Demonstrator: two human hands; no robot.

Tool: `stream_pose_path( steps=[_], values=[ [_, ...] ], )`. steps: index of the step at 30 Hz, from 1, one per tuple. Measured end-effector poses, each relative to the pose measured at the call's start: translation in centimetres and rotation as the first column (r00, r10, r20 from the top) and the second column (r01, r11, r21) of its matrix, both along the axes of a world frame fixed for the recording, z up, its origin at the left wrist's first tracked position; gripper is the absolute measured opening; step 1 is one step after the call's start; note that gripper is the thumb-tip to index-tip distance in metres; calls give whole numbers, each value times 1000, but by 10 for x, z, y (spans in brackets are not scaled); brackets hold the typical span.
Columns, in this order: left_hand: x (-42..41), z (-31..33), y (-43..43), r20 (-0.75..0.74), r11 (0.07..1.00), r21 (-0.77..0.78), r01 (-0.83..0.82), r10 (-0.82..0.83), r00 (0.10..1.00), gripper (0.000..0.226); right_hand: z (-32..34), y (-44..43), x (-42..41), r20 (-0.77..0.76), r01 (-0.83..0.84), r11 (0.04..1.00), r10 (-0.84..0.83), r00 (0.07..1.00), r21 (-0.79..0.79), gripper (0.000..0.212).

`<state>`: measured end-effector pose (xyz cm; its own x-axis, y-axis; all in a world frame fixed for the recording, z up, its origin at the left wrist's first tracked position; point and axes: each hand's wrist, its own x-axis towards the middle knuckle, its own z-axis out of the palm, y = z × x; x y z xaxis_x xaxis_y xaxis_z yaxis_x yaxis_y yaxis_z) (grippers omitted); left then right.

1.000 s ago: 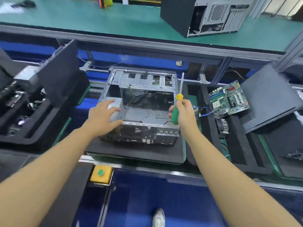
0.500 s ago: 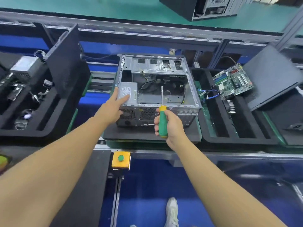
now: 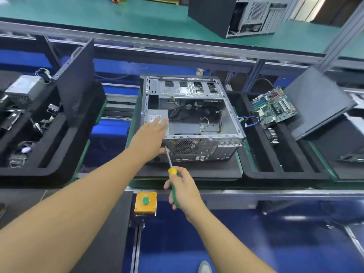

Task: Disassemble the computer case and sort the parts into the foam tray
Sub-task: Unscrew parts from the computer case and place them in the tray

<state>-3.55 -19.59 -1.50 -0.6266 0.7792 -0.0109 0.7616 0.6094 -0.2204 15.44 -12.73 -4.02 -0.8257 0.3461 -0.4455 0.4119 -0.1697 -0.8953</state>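
Grey metal computer case (image 3: 193, 123) lies open on its side at 12 o'clock from me, on a black mat. My left hand (image 3: 151, 134) lies flat on the power supply (image 3: 156, 118), with straight fingers that hold nothing. That box sits in the case's 8 o'clock corner. My right hand (image 3: 184, 191) is curled tight round the green handle of the screwdriver (image 3: 173, 171). Its thin tip points up at the back wall of the case, just beside the round fan holes.

I think I am on the step of getting the power supply out. Next I need to put the tip into a screw on that back wall and turn it, while my left hand keeps the box from moving. I cannot see the screw itself.

I count one open case, one power supply in it, one screwdriver and one motherboard (image 3: 275, 107). The motherboard is already in the foam tray (image 3: 285, 175) at 3 o'clock. A second foam tray (image 3: 29, 171) is at 9 o'clock. One more computer case (image 3: 236, 14) stands far off at 1 o'clock. One yellow box with a green button (image 3: 145, 201) is at 6 o'clock.
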Motion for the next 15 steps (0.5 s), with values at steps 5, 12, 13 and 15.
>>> stream_pose_path(
  steps=[5, 12, 13, 15],
  values=[
    [5, -11, 1, 208, 978, 198, -62, 20, 978, 69, 7, 0, -9, -13, 35, 999, -34, 999, 29, 36],
    [3, -10, 1, 250, 966, 244, -88, 25, 968, 55, 8, -2, -14, -2, 53, 998, -53, 999, 30, 42],
    [4, -10, 1, 255, 962, 255, -94, 27, 967, 54, 8, -2, -14, -3, 54, 998, -54, 999, 33, 42],
    [3, -9, 2, 268, 957, 273, -102, 26, 963, 53, 6, -2, -13, -2, 56, 998, -56, 998, 35, 42]
  ],
)
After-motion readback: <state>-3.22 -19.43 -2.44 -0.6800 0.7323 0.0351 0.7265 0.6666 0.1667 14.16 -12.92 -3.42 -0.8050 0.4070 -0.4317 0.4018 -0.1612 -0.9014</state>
